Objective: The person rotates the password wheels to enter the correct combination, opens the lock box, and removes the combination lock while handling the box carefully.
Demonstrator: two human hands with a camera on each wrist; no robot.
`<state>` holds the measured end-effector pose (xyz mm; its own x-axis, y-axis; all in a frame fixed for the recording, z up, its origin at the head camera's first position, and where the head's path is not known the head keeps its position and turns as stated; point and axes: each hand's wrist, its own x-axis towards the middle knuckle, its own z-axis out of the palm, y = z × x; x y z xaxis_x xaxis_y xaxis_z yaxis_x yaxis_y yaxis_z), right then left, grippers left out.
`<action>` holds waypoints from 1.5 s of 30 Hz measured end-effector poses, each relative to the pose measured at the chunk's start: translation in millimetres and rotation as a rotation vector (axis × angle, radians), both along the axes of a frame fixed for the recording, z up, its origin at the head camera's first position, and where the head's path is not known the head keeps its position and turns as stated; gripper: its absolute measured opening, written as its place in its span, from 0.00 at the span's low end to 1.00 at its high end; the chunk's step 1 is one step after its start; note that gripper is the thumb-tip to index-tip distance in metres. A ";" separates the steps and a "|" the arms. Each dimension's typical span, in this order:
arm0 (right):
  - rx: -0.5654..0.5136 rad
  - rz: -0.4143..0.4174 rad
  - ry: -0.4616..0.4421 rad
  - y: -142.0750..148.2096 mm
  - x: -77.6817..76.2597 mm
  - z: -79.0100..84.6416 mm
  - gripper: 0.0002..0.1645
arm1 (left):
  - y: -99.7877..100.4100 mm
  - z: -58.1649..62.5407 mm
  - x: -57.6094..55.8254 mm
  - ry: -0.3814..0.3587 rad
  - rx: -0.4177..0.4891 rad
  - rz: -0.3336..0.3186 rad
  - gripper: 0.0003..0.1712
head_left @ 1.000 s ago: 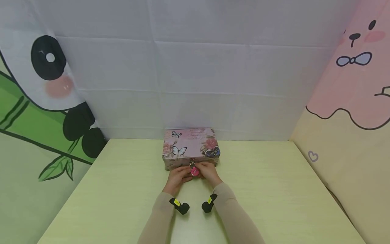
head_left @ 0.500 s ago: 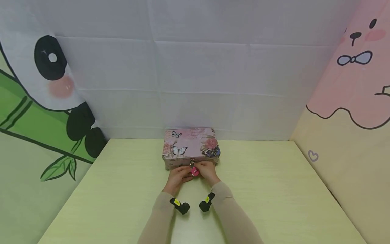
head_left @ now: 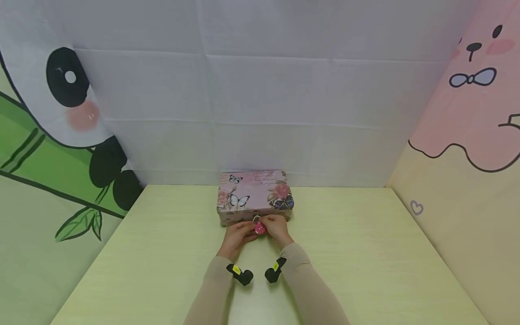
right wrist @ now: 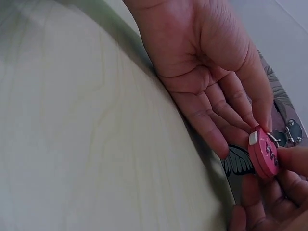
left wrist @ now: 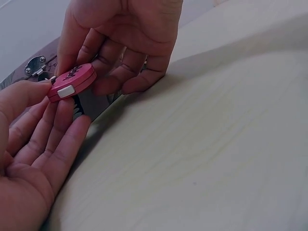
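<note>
A round pink combination padlock [head_left: 260,228] hangs by its shackle at the metal hasp [right wrist: 292,132] on the front of a pink box [head_left: 256,190] printed with butterflies and flowers. My left hand [head_left: 235,239] pinches the padlock from the left, thumb near the shackle and fingers beneath. From the right, my right hand [head_left: 277,229] grips its edge between thumb and fingers, the other fingers curling loosely. A white button and a row of small dials show on the padlock [left wrist: 72,85] in the left wrist view. The box lid is down.
The box stands at the back of a pale wood table [head_left: 349,253], close to a white cloth backdrop [head_left: 264,113]. Cartoon-printed cloths hang at both sides. Each sleeve carries a black wrist camera [head_left: 240,275].
My right wrist has shifted slightly left, toward the left one. The left hand, the padlock and the box stay in place, both hands keeping their hold.
</note>
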<state>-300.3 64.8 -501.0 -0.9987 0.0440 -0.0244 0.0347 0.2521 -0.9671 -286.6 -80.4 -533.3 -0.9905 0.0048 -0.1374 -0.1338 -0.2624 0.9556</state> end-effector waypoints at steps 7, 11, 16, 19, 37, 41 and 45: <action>-0.013 -0.044 0.009 -3.9 1.3 -2.9 0.12 | 0.5 -3.6 -1.9 0.025 0.028 0.020 0.14; -0.004 -0.061 0.026 -5.2 1.7 -4.2 0.12 | 0.2 -4.9 -3.0 0.028 0.040 0.023 0.14; -0.007 -0.071 0.038 -6.3 0.1 -7.5 0.13 | -2.0 -5.7 -4.4 0.029 0.053 0.007 0.14; -0.014 -0.071 0.031 -6.8 -0.7 -9.5 0.13 | -3.1 -3.8 -4.7 0.029 0.054 0.003 0.13; -0.135 -0.090 -0.044 -10.7 -2.7 -13.2 0.14 | 4.7 -14.1 -8.9 0.046 0.082 0.152 0.05; -0.197 -0.071 -0.053 -10.7 -2.0 -14.6 0.14 | 5.0 -14.8 -8.3 0.064 0.099 0.175 0.03; -0.246 -0.052 -0.056 -10.1 -0.3 -14.5 0.14 | 6.0 -14.5 -7.7 0.071 0.117 0.195 0.03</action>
<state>-300.6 54.7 -515.5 -0.9921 0.0811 -0.0955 0.0963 0.0062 -0.9953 -294.3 -74.4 -547.8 -0.9813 -0.1761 -0.0773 -0.0034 -0.3859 0.9225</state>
